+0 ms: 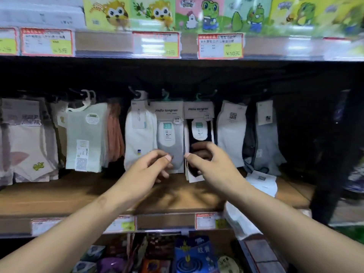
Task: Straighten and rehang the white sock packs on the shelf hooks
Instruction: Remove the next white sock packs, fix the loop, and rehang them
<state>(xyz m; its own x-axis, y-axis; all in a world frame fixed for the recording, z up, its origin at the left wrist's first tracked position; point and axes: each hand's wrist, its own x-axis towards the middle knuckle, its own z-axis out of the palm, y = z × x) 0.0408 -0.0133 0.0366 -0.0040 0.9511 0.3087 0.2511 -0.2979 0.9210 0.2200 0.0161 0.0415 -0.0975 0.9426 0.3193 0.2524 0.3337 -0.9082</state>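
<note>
- Along the top I saw cartoon-printed packs (pixel 204 14) standing in a row above the price labels.
- A red-framed price tag (pixel 220 46) with a yellow patch sat on the upper shelf edge; its print was too blurred for me to read.
- A mint-green sock pack (pixel 84 138) hung left of centre, with a salmon-pink pack (pixel 115 133) just beside it.
- I noted a grey sock pack (pixel 170 134) and a navy sock pack (pixel 200 133) hanging side by side under "Hello" header cards.
- The wooden shelf board (pixel 59 196) lay bare beneath the hanging row.
- Low down, a blue packet (pixel 194 255) stood among dark goods.
</note>
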